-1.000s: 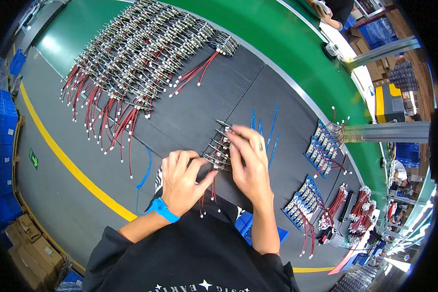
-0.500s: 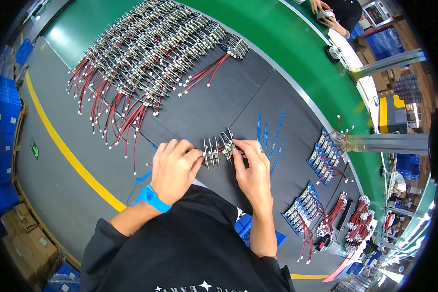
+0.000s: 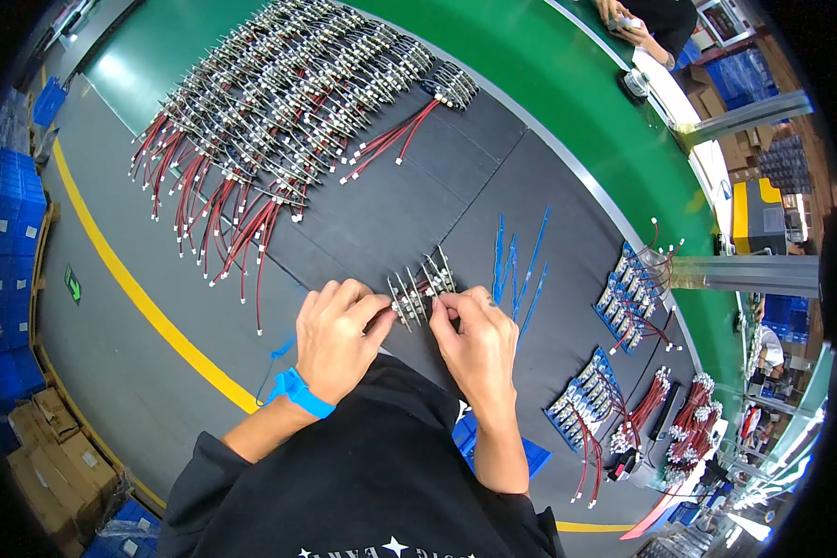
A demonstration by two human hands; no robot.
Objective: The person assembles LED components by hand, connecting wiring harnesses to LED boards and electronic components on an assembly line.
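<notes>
A short row of small circuit boards (image 3: pixel 407 299) stands on edge on the black mat in front of me, with bits of red wire among them. My left hand (image 3: pixel 337 333), wearing a blue wrist strap (image 3: pixel 299 393), pinches the left end of the row between thumb and fingers. At the near right side of the same boards, my right hand (image 3: pixel 475 346) is closed, thumb against forefinger; its fingertips partly hide what they grip. Right of the row lie several thin blue strips (image 3: pixel 519 270).
Many upright circuit boards (image 3: pixel 288 93) with red and black leads fill the far left of the mat. At right lie two blue board panels (image 3: pixel 629 296) and bundles of red wires (image 3: pixel 690 423). A metal post (image 3: pixel 744 274) stands beyond. Another person's hands (image 3: pixel 628 26) work at the top right.
My right hand has slid from the right face of the boards to their near edge, leaving the right-hand boards more exposed. My left hand has dropped slightly nearer. The view has shifted a little.
</notes>
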